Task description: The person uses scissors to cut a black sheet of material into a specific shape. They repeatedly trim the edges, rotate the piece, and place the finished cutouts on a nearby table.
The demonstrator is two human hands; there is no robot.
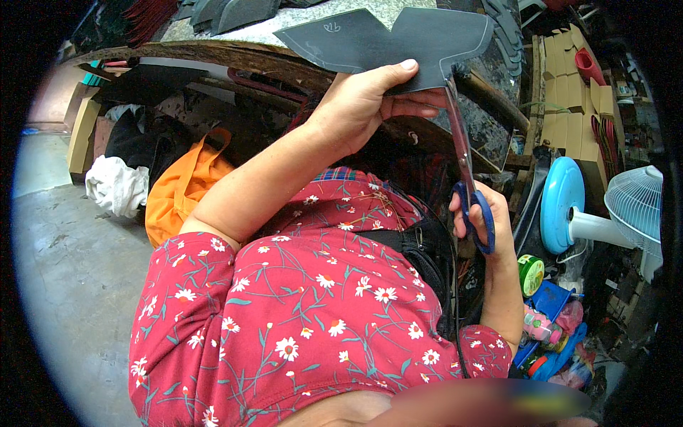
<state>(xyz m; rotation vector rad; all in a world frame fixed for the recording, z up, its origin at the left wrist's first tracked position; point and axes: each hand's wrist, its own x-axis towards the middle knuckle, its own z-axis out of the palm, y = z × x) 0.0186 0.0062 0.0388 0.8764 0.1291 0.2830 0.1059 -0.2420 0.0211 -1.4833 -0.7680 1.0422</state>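
Cluttered workshop floor around us: bare concrete floor [64, 285] to our left, an orange bag [181, 188] and white cloth [114, 185] near it, a pale blue fan [626, 206] and cardboard boxes [569, 92] to our right, a worktable [235, 53] ahead stacked with dark cut pieces.

Our left hand [359, 103] pinches a dark grey sheet piece [388, 39], thumb on top, fingers curled beneath, held up above the lap. Our right hand [484, 217] is closed through the blue handles of scissors [466, 164]; the blades run up to the piece's lower right edge, near the pale traced line. How far apart the blades are, we cannot tell.

To cut well, we judge the blades should follow that traced line, with the left hand turning the piece rather than twisting the scissors, thumb kept off the cutting path.

Room: open air left of the piece; the right side is tight, with the table edge and a dark bar [491, 96] just behind the blades.
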